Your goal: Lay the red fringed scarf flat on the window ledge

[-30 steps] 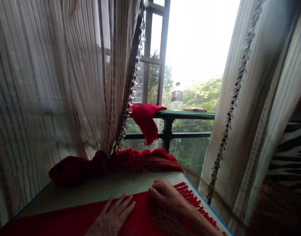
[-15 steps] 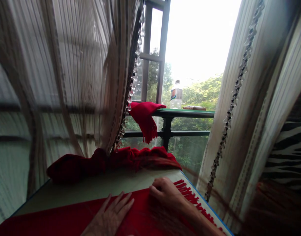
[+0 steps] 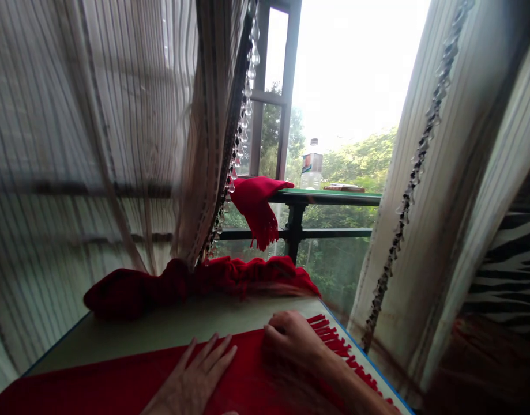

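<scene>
A red fringed scarf (image 3: 100, 383) is spread over the near part of the pale table, its fringe (image 3: 342, 349) running along the right edge. My left hand (image 3: 198, 369) lies flat on the scarf, fingers apart and fingertips by its far edge. To the right, my right hand (image 3: 293, 340) is closed in a fist resting at the scarf's far edge, close to the fringe. Its curled fingers hide whatever may be in them. Beyond both hands, a crumpled heap of red cloth (image 3: 135, 294) stretches across the table's far end.
The pale table (image 3: 243, 314) has a blue edge. Behind it, another red fringed cloth (image 3: 258, 210) hangs over a railing (image 3: 342, 197) that bears a plastic bottle (image 3: 312, 167) and a thin flat object (image 3: 345, 188). Curtains with bead trim (image 3: 117, 115) hang on both sides of the open window.
The curtain on the left has shifted a little, and the view has moved very slightly. Both hands stay in the same places on the scarf.
</scene>
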### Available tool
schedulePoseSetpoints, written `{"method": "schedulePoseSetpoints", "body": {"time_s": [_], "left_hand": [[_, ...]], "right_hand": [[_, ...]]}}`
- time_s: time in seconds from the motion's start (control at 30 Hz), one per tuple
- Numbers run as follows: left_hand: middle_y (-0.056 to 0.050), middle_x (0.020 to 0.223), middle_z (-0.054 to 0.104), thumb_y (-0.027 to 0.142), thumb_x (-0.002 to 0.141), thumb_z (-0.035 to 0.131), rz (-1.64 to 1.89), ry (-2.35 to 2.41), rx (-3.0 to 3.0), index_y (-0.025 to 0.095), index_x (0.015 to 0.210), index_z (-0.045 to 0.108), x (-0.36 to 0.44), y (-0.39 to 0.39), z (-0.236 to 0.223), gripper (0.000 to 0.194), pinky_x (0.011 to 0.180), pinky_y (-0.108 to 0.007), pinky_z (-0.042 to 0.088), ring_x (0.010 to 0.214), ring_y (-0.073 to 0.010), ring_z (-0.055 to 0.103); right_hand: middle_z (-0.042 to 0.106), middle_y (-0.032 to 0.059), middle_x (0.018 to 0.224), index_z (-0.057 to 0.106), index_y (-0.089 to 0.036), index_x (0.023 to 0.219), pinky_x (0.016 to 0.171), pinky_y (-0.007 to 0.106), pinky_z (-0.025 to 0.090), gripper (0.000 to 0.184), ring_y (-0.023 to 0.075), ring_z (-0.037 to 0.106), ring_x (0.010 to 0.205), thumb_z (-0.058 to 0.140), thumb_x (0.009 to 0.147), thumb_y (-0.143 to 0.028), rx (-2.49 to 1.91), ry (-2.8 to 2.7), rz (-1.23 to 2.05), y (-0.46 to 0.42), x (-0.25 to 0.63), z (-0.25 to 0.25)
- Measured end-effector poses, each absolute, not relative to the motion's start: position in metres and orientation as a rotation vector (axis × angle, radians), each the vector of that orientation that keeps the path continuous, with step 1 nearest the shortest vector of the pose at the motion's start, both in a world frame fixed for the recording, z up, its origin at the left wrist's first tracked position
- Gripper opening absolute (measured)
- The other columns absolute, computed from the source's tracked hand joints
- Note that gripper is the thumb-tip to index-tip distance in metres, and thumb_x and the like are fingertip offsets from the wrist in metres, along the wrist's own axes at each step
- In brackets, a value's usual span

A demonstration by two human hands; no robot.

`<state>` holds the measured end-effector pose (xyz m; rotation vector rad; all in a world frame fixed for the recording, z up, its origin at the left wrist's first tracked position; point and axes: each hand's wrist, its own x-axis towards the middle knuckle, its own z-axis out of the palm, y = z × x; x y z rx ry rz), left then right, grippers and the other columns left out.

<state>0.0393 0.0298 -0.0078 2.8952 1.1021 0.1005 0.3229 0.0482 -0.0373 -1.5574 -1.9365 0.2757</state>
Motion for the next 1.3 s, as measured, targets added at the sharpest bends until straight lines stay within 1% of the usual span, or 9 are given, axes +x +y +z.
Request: {"method": "schedulePoseSetpoints", "body": {"time_s": [0.07, 0.2, 0.33, 0.47, 0.57, 0.77, 0.93, 1.17, 1.3], "left_hand": [[-0.007, 0.172, 0.033, 0.076, 0.101, 0.049, 0.13, 1.119, 2.9, 0.024, 0.166, 0.04, 0.04, 0.03, -0.011, 0.084, 0.135, -0.055, 0.014, 0.162, -0.0321, 0.03], [-0.007, 0.172, 0.032, 0.078, 0.101, 0.044, 0.11, 1.039, 2.862, 0.022, 0.166, 0.039, 0.039, 0.03, -0.008, 0.086, 0.133, -0.058, 0.018, 0.161, -0.0338, 0.033], [-0.009, 0.171, 0.035, 0.077, 0.102, 0.046, 0.195, 1.032, 2.869, 0.018, 0.164, 0.042, 0.039, 0.025, 0.003, 0.085, 0.134, -0.052, 0.02, 0.159, -0.0336, 0.038], [-0.014, 0.168, 0.038, 0.072, 0.102, 0.053, 0.119, 0.994, 2.848, 0.011, 0.161, 0.047, 0.039, 0.022, 0.015, 0.085, 0.132, -0.044, 0.028, 0.157, -0.0344, 0.04], [-0.011, 0.169, 0.039, 0.071, 0.103, 0.053, 0.137, 0.986, 2.87, 0.014, 0.161, 0.047, 0.038, 0.024, 0.016, 0.082, 0.132, -0.041, 0.029, 0.156, -0.032, 0.042], [-0.011, 0.169, 0.039, 0.076, 0.096, 0.06, 0.166, 1.066, 2.881, 0.019, 0.162, 0.047, 0.04, 0.032, -0.005, 0.088, 0.132, -0.046, 0.028, 0.157, -0.0335, 0.041], [-0.013, 0.171, 0.036, 0.075, 0.1, 0.055, 0.152, 0.921, 2.81, 0.017, 0.164, 0.043, 0.036, 0.033, -0.002, 0.088, 0.133, -0.052, 0.024, 0.159, -0.0356, 0.035], [-0.012, 0.171, 0.037, 0.077, 0.099, 0.054, 0.182, 0.899, 2.808, 0.018, 0.165, 0.043, 0.031, 0.031, 0.004, 0.089, 0.134, -0.05, 0.02, 0.159, -0.0348, 0.036], [-0.011, 0.171, 0.035, 0.074, 0.098, 0.058, 0.177, 0.908, 2.792, 0.02, 0.166, 0.041, 0.031, 0.034, 0.0, 0.088, 0.134, -0.052, 0.02, 0.16, -0.0351, 0.034]], "right_hand": [[0.052, -0.0036, 0.057, 0.049, -0.021, 0.052, 0.059, 0.033, 0.023, 0.036, 0.0116, 0.038, 0.056, 0.055, 0.087, -0.027, -1.542, -1.936, 0.272, 0.047, 0.322, -0.036], [0.051, -0.0036, 0.057, 0.048, -0.022, 0.052, 0.058, 0.033, 0.023, 0.036, 0.0119, 0.038, 0.056, 0.056, 0.087, -0.026, -1.519, -1.947, 0.289, 0.046, 0.32, -0.035], [0.051, -0.0034, 0.06, 0.049, -0.021, 0.055, 0.06, 0.033, 0.025, 0.039, 0.0123, 0.04, 0.058, 0.054, 0.092, -0.031, -1.485, -1.971, 0.316, 0.046, 0.32, -0.033], [0.052, -0.0034, 0.063, 0.05, -0.022, 0.058, 0.062, 0.033, 0.029, 0.037, 0.0133, 0.043, 0.061, 0.053, 0.093, -0.032, -1.47, -1.999, 0.369, 0.043, 0.319, -0.031], [0.052, -0.0035, 0.065, 0.049, -0.023, 0.059, 0.063, 0.033, 0.031, 0.036, 0.0138, 0.044, 0.062, 0.053, 0.094, -0.034, -1.464, -2.011, 0.412, 0.041, 0.319, -0.029], [0.057, -0.0018, 0.069, 0.05, -0.023, 0.062, 0.065, 0.033, 0.033, 0.034, 0.0145, 0.047, 0.065, 0.051, 0.093, -0.034, -1.484, -2.007, 0.453, 0.042, 0.32, -0.03], [0.055, -0.0021, 0.067, 0.051, -0.022, 0.061, 0.065, 0.033, 0.031, 0.037, 0.0145, 0.046, 0.064, 0.05, 0.094, -0.037, -1.511, -2.016, 0.455, 0.043, 0.322, -0.032], [0.063, 0.001, 0.071, 0.059, -0.021, 0.064, 0.068, 0.034, 0.035, 0.04, 0.0163, 0.051, 0.068, 0.049, 0.097, -0.041, -1.513, -2.033, 0.453, 0.043, 0.323, -0.034], [0.062, 0.0011, 0.07, 0.058, -0.021, 0.064, 0.068, 0.034, 0.035, 0.041, 0.0166, 0.05, 0.068, 0.048, 0.098, -0.042, -1.51, -2.038, 0.443, 0.045, 0.323, -0.036]]}}
